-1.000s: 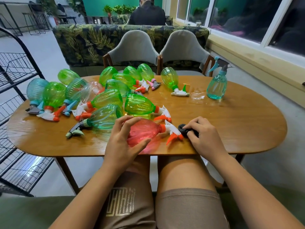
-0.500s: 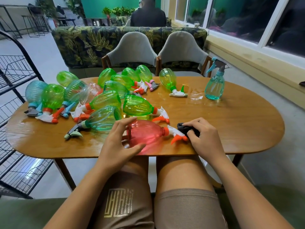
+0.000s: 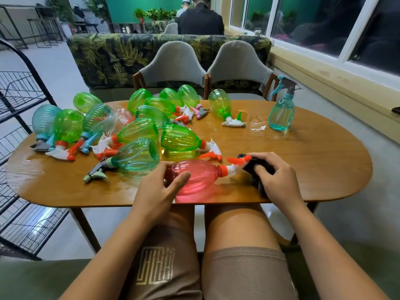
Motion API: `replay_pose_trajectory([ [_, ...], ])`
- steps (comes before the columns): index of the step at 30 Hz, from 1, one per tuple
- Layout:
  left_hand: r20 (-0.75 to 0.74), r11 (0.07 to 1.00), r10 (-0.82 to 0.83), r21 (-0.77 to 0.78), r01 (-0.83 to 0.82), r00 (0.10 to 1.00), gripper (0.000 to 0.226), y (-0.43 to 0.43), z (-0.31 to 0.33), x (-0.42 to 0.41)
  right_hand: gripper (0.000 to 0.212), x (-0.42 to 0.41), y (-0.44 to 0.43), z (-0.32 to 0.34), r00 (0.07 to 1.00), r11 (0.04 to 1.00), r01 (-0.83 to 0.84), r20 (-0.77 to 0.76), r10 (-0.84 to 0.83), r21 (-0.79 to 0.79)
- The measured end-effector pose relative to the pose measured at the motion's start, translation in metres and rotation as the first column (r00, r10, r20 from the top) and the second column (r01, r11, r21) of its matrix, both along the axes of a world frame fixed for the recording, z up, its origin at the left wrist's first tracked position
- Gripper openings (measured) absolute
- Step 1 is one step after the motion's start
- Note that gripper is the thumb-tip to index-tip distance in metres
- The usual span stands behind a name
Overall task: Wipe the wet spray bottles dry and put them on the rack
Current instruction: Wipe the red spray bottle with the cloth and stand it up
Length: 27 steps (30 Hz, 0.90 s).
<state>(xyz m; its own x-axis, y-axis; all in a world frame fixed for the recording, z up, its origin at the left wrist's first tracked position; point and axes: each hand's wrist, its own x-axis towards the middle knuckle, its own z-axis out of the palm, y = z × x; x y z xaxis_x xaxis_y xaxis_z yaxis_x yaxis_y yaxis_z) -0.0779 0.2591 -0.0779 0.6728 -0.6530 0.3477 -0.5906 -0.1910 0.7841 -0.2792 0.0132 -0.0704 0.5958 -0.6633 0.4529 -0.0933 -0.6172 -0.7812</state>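
Left hand point(image 3: 155, 191) grasps the base of the red spray bottle point(image 3: 194, 178), which lies on its side at the near edge of the table point(image 3: 324, 169). Right hand point(image 3: 279, 180) clutches a dark cloth point(image 3: 253, 169) against the bottle's orange-and-white trigger head point(image 3: 233, 165). Advised technique: steady the base, work the cloth round trigger and neck, then roll the body. Beyond the grip lie the other bottles point(image 3: 179, 139); far to its left stands the wire rack point(image 3: 21, 105). No bottle label is legible. The shorts point(image 3: 155, 267) beneath bear a gold maze-like emblem, unreadable.
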Motion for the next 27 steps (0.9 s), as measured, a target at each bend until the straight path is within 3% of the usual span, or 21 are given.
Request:
replay_pose_trajectory([
  [3,0.021,0.997,0.050,0.054,-0.051,0.999,0.068,-0.004,-0.002,0.003,0.034,0.001,0.001,-0.001,0.995,0.996,-0.052,-0.085,0.046,-0.077],
  [6,0.055,0.994,0.068,0.078,-0.072,0.996,0.066,-0.008,-0.004,0.002,0.029,0.002,0.005,0.003,0.984,0.989,-0.110,-0.153,0.093,-0.102],
  [9,0.062,0.993,0.052,0.099,-0.058,0.997,0.063,-0.008,-0.006,0.002,0.013,0.004,0.005,0.006,0.986,0.993,-0.113,-0.124,0.109,-0.025],
  [13,0.045,0.996,0.022,0.087,-0.026,0.999,0.082,-0.006,-0.003,0.001,0.013,0.006,0.005,0.008,0.990,0.994,-0.094,-0.104,0.100,0.061],
  [16,0.032,0.999,-0.043,-0.011,0.044,0.999,0.088,-0.003,-0.004,-0.001,0.017,0.008,0.007,0.010,0.991,0.982,-0.089,-0.088,0.105,0.164],
  [19,0.098,0.991,-0.107,-0.063,0.114,0.989,0.101,0.001,-0.007,-0.002,0.018,0.012,0.006,0.011,0.991,0.982,-0.051,-0.111,0.072,0.183],
  [25,0.089,0.980,-0.172,-0.089,0.180,0.981,0.085,0.003,-0.004,-0.001,0.007,0.018,0.005,0.003,0.984,0.998,0.061,-0.172,-0.055,0.031],
  [27,0.046,0.981,-0.171,-0.084,0.174,0.984,0.083,0.004,-0.005,0.000,0.015,0.017,0.005,0.001,0.983,0.997,0.061,-0.169,-0.067,-0.040],
])
